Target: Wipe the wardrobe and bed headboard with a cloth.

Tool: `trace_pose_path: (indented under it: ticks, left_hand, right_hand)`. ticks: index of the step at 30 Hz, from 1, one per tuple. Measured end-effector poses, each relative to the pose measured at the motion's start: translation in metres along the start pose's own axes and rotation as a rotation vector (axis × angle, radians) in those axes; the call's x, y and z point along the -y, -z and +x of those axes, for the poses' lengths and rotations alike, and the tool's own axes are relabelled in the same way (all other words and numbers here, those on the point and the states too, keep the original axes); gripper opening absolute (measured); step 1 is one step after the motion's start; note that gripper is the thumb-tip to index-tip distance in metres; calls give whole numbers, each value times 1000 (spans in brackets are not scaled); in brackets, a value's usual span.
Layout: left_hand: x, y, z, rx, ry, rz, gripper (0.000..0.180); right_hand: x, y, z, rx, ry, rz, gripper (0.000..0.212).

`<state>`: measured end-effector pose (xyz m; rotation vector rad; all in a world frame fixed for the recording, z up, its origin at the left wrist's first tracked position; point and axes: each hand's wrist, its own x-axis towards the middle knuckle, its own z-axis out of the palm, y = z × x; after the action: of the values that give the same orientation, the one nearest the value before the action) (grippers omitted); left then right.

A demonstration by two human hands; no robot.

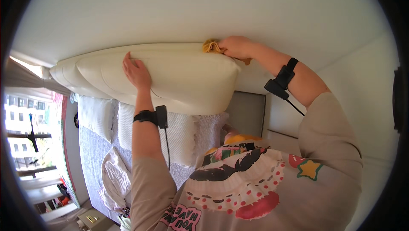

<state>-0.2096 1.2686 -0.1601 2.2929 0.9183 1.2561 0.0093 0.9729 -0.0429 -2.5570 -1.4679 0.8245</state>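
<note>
Yellow cloth (211, 45) on the top edge of a cream padded headboard (170, 75)

The right hand (236, 46) is closed around the bunched cloth against the headboard's upper right end; the left hand (136, 72) lies flat, fingers spread, on the headboard's face. Below stand white pillows (181, 133), with a window (30, 141) far left.

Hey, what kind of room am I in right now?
Most likely a bedroom. A cream padded headboard stands against a white wall, with white pillows and a grey bedspread below it. The left hand rests flat on the headboard; the right hand presses a yellow cloth on its top.
</note>
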Motion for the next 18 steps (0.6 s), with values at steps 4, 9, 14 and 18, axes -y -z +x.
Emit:
trace_pose_path:
  ticks: [4, 9, 14, 18]
  left_hand:
    - [34, -2, 26, 29, -27, 37, 42]
    - [-23, -39, 34, 188, -127, 209, 43]
    - [-181, -85, 5, 322, -520, -120, 31]
    - [-227, -75, 0, 263, -454, -168, 26]
  right_hand:
    - [-26, -6, 1, -58, -18, 180, 23]
    - [-109, -40, -8, -444, -19, 405, 39]
    - [-102, -66, 1, -958, -59, 845, 56]
    - [-78, -109, 20, -969, 51, 874, 63]
